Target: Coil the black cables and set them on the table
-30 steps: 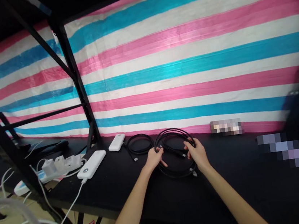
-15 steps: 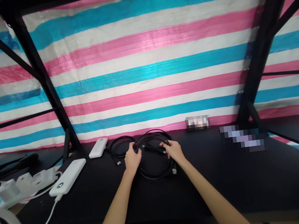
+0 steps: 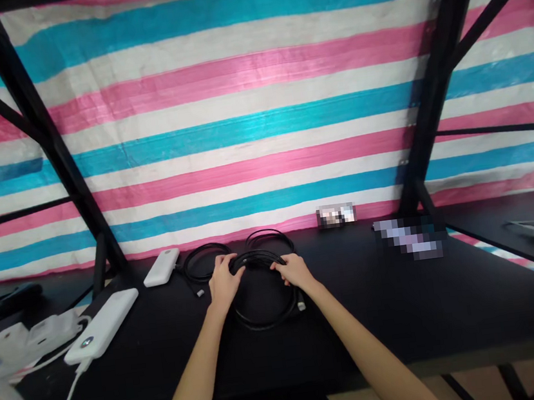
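Observation:
A black cable (image 3: 257,255) lies in a round coil on the dark tabletop, with a light metal-looking plug (image 3: 301,306) at its right side. My left hand (image 3: 225,282) is closed around the upper left of the coil, thumb inward. At the upper right, the fingers of my right hand (image 3: 295,270) pinch the same coil. Behind my hands rests a thinner black cable loop (image 3: 271,231). Another coiled black cable (image 3: 188,269) is left of my left hand, its small plug (image 3: 200,293) pointing toward me. Where the loops overlap between my hands, I cannot separate them.
A white power bank (image 3: 161,268) sits at the back left, beside the left coil. Nearer is a larger white power bank (image 3: 104,325) with a white cable. Several white chargers (image 3: 35,339) stand far left. Two blurred items (image 3: 336,215) are at the right. Black frame posts (image 3: 425,102) flank the striped sheet.
The held coil has come down lower and nearer me, baring the thinner loop behind it. Both hands keep their grip. The whole view has shifted, so the surroundings appear further left.

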A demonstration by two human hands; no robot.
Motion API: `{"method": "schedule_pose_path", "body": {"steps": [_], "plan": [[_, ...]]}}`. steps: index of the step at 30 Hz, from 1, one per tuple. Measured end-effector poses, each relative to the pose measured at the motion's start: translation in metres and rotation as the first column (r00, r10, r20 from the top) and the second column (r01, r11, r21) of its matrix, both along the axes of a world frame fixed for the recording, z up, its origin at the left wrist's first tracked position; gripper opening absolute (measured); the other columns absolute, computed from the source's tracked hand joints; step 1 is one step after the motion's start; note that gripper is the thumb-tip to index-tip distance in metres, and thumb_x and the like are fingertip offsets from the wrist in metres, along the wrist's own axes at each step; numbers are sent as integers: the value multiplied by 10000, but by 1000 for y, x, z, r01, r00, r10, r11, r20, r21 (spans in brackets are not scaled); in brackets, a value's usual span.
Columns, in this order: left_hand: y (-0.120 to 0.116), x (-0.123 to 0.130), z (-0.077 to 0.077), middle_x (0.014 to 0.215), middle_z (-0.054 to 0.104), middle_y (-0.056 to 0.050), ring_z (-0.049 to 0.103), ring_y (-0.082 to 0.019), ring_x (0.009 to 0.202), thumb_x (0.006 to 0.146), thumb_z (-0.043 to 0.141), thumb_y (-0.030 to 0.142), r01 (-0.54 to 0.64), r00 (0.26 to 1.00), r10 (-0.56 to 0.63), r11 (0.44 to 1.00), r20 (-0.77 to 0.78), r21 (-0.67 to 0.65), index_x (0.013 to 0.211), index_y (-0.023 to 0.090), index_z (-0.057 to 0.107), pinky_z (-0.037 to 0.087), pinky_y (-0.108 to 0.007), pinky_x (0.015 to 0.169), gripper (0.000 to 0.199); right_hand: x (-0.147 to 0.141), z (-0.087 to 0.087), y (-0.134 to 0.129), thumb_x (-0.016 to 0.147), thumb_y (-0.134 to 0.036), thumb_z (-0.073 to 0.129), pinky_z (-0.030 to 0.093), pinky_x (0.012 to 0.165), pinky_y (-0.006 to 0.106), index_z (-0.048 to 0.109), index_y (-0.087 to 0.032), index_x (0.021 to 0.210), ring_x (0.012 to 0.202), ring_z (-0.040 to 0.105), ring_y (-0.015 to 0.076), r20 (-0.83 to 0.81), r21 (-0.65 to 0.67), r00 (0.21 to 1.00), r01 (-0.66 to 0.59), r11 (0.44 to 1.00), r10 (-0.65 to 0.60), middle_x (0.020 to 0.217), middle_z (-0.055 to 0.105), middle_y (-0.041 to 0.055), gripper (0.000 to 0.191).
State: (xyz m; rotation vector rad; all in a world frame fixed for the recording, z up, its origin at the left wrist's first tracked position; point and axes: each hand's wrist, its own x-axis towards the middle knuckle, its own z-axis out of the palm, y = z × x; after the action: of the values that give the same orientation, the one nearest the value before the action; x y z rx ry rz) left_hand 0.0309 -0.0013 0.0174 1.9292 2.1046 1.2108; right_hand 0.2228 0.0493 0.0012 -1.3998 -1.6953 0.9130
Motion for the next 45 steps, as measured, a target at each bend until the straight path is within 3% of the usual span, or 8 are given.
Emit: {"method": "schedule_pose_path", "body": {"steps": [4, 11, 18, 24, 31, 39, 42, 45], "plan": [[0, 0, 1, 1059, 597, -23, 602, -158, 849, 765, 584, 240, 102, 995, -102, 995, -22, -1, 1071, 248, 578, 454, -235, 682, 307, -1, 4, -5, 714, -189, 555, 372, 399, 164, 701, -199, 734, 331, 522, 83, 74, 4, 997, -9, 1000, 8, 434, 547, -44, 148], [-1, 0, 1, 1078, 605, -37, 599, -190, 924, 778, 566, 229, 70, 991, -80, 994, -111, -90, 1086, 250, 587, 447, -235, 656, 309, -2, 13, -14, 738, -206, 547, 387, 456, 169, 696, -207, 753, 375, 542, 76, 196, 23, 981, -8, 1000, 3, 482, 599, -38, 150], [-3, 2, 3, 990, 657, -21, 605, -192, 913, 828, 500, 237, 53, 991, -62, 996, -122, -75, 977, 261, 643, 439, -253, 698, 208, -3, 13, -17, 762, -236, 531, 388, 429, 171, 666, -221, 793, 361, 544, 77, 200, 84, 979, -42, 996, 25, 528, 625, -42, 139], [-3, 5, 4, 992, 669, -18, 609, -195, 918, 824, 505, 237, 52, 994, -55, 998, -95, -35, 957, 267, 655, 442, -253, 714, 203, -4, 3, -11, 750, -210, 553, 383, 389, 145, 632, -236, 917, 341, 524, 58, 48, 118, 994, -103, 988, 98, 567, 619, -53, 187], [0, 2, 2, 952, 679, -12, 619, -180, 870, 810, 519, 247, 68, 998, -69, 997, 7, 34, 915, 253, 655, 448, -251, 733, 173, -7, 5, -9, 800, -379, 513, 326, 288, 147, 631, -165, 912, 291, 447, 56, -126, 111, 970, -195, 975, 208, 525, 549, -46, 269], [9, -1, -2, 836, 693, -38, 627, -195, 813, 750, 575, 372, 50, 978, -59, 997, 198, 52, 846, 224, 671, 449, -264, 694, 201, -11, 13, -12, 771, -418, 517, 289, 260, 145, 676, -141, 911, 294, 333, 42, -265, 130, 951, -130, 983, 161, 432, 367, -88, 349], [11, -1, -2, 691, 659, -28, 613, -170, 676, 750, 561, 415, 100, 954, -119, 992, 275, 83, 792, 190, 656, 436, -250, 630, 248, -12, 13, -9, 739, -441, 552, 273, 266, 155, 665, -124, 919, 287, 293, 41, -410, 78, 903, -106, 991, 129, 392, 325, -105, 382], [11, 2, -3, 486, 527, 31, 518, -118, 450, 767, 522, 442, 141, 905, -156, 988, 395, 68, 755, 169, 611, 393, -227, 493, 287, -11, 15, -6, 693, -460, 603, 245, 277, 162, 647, -114, 895, 282, 261, 37, -575, 14, 818, -18, 1000, 23, 362, 301, -120, 403]]}}
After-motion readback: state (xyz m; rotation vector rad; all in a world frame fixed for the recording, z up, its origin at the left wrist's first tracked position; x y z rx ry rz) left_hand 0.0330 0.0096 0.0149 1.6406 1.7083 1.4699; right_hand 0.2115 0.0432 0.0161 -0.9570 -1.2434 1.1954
